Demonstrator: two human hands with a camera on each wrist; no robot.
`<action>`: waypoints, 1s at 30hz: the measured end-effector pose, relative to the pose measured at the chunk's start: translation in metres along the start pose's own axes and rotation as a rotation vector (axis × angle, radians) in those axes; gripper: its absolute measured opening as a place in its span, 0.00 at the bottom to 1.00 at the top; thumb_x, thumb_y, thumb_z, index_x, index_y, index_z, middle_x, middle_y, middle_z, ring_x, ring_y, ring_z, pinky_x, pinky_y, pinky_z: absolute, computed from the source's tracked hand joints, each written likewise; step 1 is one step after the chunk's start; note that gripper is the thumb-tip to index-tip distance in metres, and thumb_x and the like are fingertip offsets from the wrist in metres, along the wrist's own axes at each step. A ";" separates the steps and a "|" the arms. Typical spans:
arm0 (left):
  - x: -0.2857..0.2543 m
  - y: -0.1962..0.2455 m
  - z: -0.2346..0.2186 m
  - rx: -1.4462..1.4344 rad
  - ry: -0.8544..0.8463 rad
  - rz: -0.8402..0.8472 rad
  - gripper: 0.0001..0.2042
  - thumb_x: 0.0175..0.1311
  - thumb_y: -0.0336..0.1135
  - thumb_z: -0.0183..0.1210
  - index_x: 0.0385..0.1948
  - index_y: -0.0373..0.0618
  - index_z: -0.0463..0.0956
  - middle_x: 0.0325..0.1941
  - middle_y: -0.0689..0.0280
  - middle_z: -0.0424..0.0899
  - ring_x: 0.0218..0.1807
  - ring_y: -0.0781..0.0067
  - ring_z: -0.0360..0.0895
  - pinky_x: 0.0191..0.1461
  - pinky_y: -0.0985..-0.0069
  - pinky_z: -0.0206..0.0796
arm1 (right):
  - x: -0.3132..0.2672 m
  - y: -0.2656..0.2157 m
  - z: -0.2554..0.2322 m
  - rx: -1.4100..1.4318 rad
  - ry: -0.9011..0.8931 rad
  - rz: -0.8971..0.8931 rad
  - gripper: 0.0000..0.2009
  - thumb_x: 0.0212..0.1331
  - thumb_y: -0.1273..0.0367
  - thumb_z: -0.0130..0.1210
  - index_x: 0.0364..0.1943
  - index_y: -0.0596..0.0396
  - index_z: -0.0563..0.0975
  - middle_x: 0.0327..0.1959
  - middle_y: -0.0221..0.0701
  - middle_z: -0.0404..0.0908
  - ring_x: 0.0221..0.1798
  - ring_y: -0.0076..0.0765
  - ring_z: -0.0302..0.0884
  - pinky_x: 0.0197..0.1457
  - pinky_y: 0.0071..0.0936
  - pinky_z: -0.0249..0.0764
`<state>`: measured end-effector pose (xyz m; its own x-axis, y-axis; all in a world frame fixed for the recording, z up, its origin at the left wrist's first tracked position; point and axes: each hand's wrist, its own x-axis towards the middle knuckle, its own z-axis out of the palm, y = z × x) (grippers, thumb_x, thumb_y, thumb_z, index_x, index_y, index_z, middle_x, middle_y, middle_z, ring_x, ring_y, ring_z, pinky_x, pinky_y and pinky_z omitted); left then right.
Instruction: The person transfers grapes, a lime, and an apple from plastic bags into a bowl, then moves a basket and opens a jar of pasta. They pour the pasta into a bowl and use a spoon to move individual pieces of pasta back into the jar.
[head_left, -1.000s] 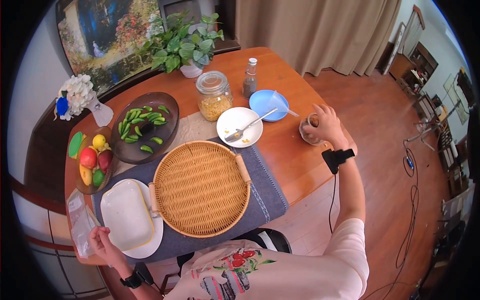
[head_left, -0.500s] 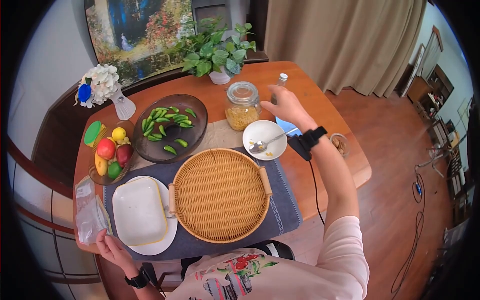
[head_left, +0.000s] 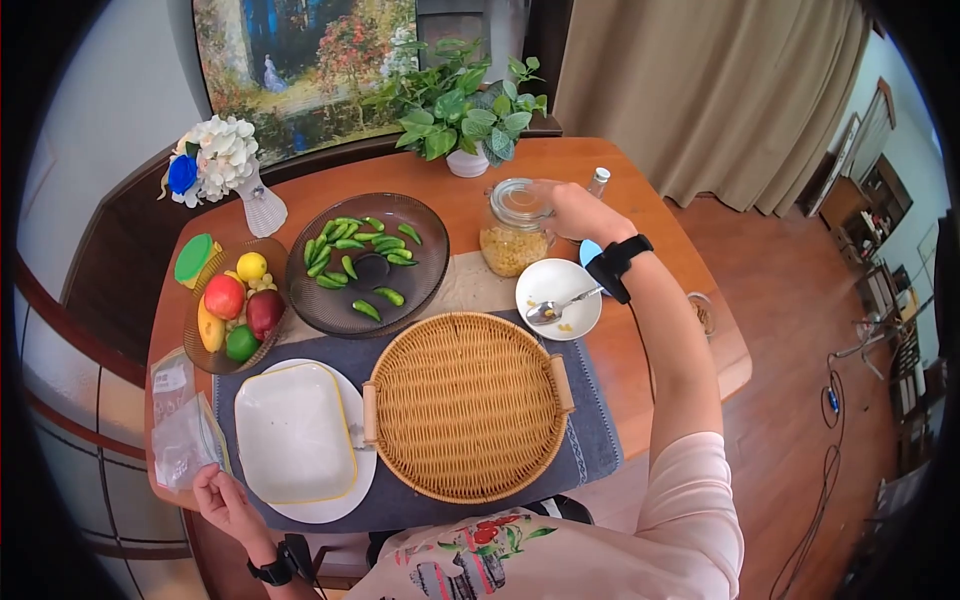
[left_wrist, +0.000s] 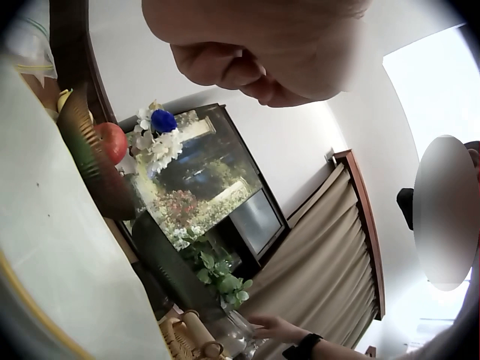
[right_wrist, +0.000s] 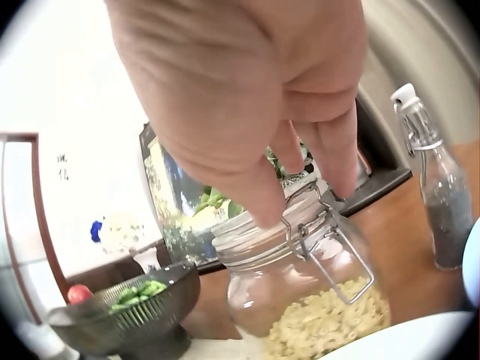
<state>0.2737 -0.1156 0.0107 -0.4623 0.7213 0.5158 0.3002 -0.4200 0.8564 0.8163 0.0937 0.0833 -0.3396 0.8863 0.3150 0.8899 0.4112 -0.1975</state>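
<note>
My right hand is at the top of a glass clip-top jar of small pasta pieces. In the right wrist view its thumb and fingers point down over the lid, with the fingertips right at the wire clasp. The jar stands upright and its lid is down. Left of the white baking dish, my left hand hangs with loosely curled fingers and holds nothing. A white bowl with a metal spoon in it stands before the jar.
A round wicker tray lies in front of me. Behind it are a dark plate of green chillies and a fruit bowl. A small bottle, a mostly hidden blue plate and a small glass are at the right.
My right hand has let go of the small glass at the table's right and moved left, past the bottle, to the jar's lid. The head view has turned; my left hand stays much the same.
</note>
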 end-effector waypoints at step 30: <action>0.086 0.068 0.392 0.141 -1.245 0.354 0.12 0.57 0.31 0.53 0.42 0.39 0.71 0.38 0.66 0.75 0.35 0.78 0.72 0.38 0.80 0.66 | -0.034 0.018 0.047 0.552 0.160 0.580 0.19 0.44 0.65 0.63 0.36 0.58 0.69 0.29 0.31 0.73 0.33 0.29 0.71 0.38 0.26 0.70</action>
<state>0.5816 0.1341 0.1045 0.7165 0.6391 0.2795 0.3652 -0.6851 0.6303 0.8291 0.0812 0.0252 0.2138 0.9664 0.1427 0.6182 -0.0208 -0.7858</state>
